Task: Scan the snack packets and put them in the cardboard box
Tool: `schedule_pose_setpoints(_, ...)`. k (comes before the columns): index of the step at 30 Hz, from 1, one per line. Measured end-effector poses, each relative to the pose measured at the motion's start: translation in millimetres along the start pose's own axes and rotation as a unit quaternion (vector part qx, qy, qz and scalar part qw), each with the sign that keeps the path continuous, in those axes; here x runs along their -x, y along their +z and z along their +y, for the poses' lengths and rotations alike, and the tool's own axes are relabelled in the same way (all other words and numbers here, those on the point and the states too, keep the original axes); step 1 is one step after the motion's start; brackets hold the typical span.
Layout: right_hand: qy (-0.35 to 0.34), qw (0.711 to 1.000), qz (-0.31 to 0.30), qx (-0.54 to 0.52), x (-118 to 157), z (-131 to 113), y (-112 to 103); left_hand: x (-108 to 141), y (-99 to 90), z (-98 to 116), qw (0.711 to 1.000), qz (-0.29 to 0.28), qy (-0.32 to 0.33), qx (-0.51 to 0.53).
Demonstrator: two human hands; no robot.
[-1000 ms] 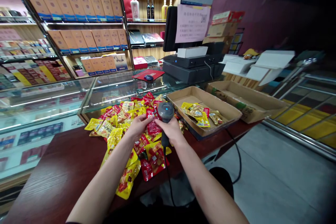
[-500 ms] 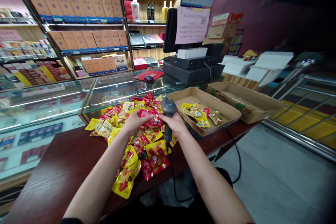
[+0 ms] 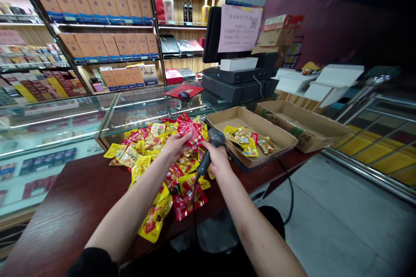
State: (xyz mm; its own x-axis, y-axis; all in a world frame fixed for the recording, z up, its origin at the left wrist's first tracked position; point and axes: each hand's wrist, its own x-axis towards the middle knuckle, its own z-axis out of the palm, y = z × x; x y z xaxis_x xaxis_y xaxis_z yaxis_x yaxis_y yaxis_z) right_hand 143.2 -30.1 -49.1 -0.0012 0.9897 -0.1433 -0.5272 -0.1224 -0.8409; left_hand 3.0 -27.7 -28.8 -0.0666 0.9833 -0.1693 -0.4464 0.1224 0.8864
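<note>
Red foil food packet (image 3: 192,134) is held up above the heap, pinched at its lower part between the thumb and fingers of the left hand (image 3: 175,147). Right beside it, the right hand (image 3: 218,160) wraps closed around the handle of a black handheld barcode scanner (image 3: 208,156), its head angled toward the packet; whether the two touch is hard to tell. The moment reads as one packet being presented to the scanner, though no barcode can be made out. Below lies a loose heap of red and yellow packets (image 3: 185,194) on a dark wood bench (image 3: 74,207), with the scanner's black cord (image 3: 194,199) dropping past its edge. To the right, a cardboard tray (image 3: 224,114) holds a smaller group of yellow packets (image 3: 242,138), and a second cardboard tray (image 3: 302,127) sits just beyond it. A glass display counter (image 3: 61,125) runs along the far side.
</note>
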Motion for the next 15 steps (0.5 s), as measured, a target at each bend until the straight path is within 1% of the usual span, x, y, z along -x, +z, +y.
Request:
schedule_pose_setpoints(3, 0.008, 0.994, -0.055, 0.092, 9, -9, -8, -15, -5.7, 18, 0.997, -0.006, -0.006, -0.074)
schedule_pose_setpoints(6, 0.021, 0.965, -0.131, 0.227, 23, -10, -12, -31, -9.8, 31, 0.986, 0.0, -0.018, -0.163)
schedule_pose_setpoints(8, 0.007, 0.945, -0.165, 0.282, 33, -4, -12, -38, -10.1, 33, 0.98, -0.004, -0.024, -0.197)
schedule_pose_setpoints(10, -0.024, 0.936, -0.171, 0.306, 43, 6, -11, -41, -9.5, 31, 0.977, -0.011, -0.03, -0.209)
schedule_pose_setpoints(12, -0.049, 0.934, -0.163, 0.314, 50, 14, -10, -43, -9.4, 28, 0.977, -0.011, -0.036, -0.212)
schedule_pose_setpoints(15, -0.063, 0.929, -0.156, 0.328, 56, 21, -9, -46, -12.4, 26, 0.975, -0.004, -0.04, -0.22)
